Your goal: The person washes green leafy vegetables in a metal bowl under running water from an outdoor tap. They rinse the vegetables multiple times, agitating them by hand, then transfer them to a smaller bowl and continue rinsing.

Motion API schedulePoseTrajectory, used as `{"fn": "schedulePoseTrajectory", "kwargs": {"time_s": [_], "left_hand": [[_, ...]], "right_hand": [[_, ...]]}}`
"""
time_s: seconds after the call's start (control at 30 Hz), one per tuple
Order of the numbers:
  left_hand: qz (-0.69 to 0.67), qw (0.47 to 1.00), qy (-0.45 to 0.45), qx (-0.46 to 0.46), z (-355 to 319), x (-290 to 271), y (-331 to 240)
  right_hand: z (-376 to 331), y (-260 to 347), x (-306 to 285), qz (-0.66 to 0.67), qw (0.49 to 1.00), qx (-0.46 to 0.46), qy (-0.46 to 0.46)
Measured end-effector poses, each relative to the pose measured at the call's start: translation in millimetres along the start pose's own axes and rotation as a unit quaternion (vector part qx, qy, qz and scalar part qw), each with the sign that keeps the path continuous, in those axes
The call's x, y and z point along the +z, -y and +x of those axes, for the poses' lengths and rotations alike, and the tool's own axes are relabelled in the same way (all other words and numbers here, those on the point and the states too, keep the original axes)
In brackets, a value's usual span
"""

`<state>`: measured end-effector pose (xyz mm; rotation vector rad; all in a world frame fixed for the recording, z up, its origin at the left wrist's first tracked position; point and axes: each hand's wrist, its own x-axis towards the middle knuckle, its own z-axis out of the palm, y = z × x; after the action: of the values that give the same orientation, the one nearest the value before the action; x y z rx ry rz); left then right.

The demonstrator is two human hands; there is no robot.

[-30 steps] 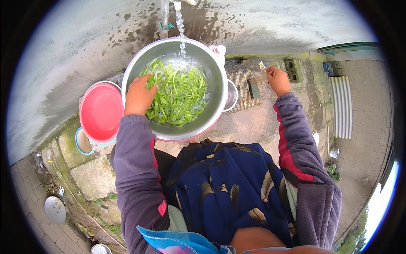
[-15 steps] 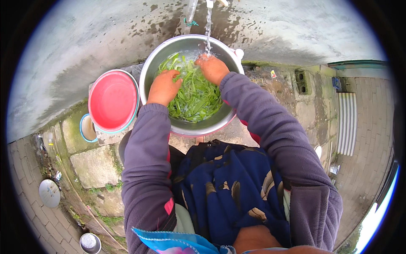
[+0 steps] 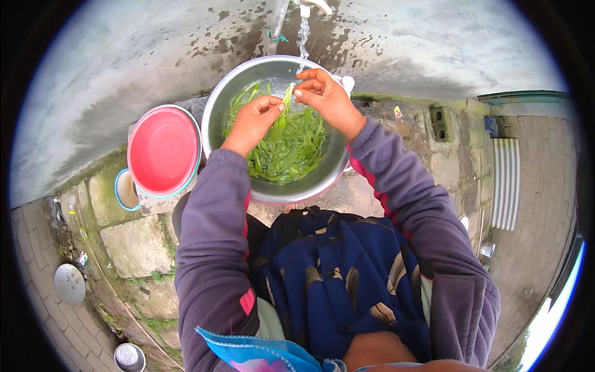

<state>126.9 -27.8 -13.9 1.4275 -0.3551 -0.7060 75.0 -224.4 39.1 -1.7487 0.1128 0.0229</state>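
Both hands, left hand (image 3: 255, 118) and right hand (image 3: 325, 94), pinch one green stalk (image 3: 284, 105) over a metal basin (image 3: 217, 118); wet, it seems likely to slip free.

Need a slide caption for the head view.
Both hands, left hand and right hand, hold a green stalk over a metal bowl under running water.

Two hands (image 3: 251, 121) (image 3: 325, 96), one metal bowl (image 3: 217, 111) of greens (image 3: 288, 149), one red basin (image 3: 162, 150), one running tap (image 3: 307, 6).
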Motion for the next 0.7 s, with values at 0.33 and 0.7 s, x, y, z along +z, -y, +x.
{"fn": "schedulePoseTrajectory", "kwargs": {"time_s": [0.33,0.7], "left_hand": [[0.147,0.988,-0.021,0.045,-3.8,3.0,-5.7],[0.356,0.926,-0.101,0.069,-22.3,-26.9,-22.6]], "right_hand": [[-6.4,-11.8,-2.0,-0.123,0.984,0.104,0.071],[-7.5,-18.4,-27.7,-0.084,0.991,0.027,0.101]]}}
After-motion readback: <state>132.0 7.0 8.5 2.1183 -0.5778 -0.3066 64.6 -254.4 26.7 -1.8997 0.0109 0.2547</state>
